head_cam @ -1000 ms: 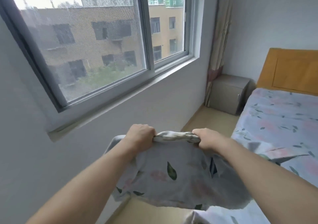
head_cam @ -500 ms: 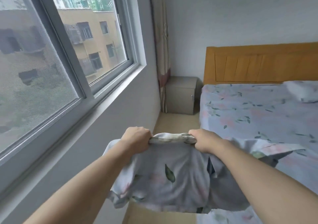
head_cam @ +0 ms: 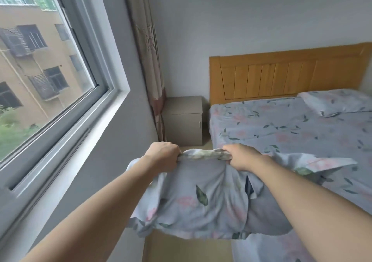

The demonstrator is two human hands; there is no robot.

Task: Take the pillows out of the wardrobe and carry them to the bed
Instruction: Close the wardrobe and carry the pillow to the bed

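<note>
I hold a pillow [head_cam: 203,199] in a pale blue cover with pink flowers and green leaves out in front of me. My left hand [head_cam: 164,157] and my right hand [head_cam: 240,157] each grip its bunched top edge, and the rest hangs down over the floor beside the bed. The bed [head_cam: 281,133], covered in a sheet of the same print, lies to the right with a wooden headboard [head_cam: 281,74]. A second pillow [head_cam: 334,103] rests at the head of the bed on the far right.
A grey bedside cabinet [head_cam: 184,121] stands in the corner between the bed and a curtain [head_cam: 153,64]. A large window [head_cam: 40,64] with a wide sill runs along the left wall. A narrow strip of beige floor [head_cam: 187,247] lies between wall and bed.
The view has swung right from the window towards the bed, so the headboard and the second pillow now show. Both hands keep the same grip on the pillow.
</note>
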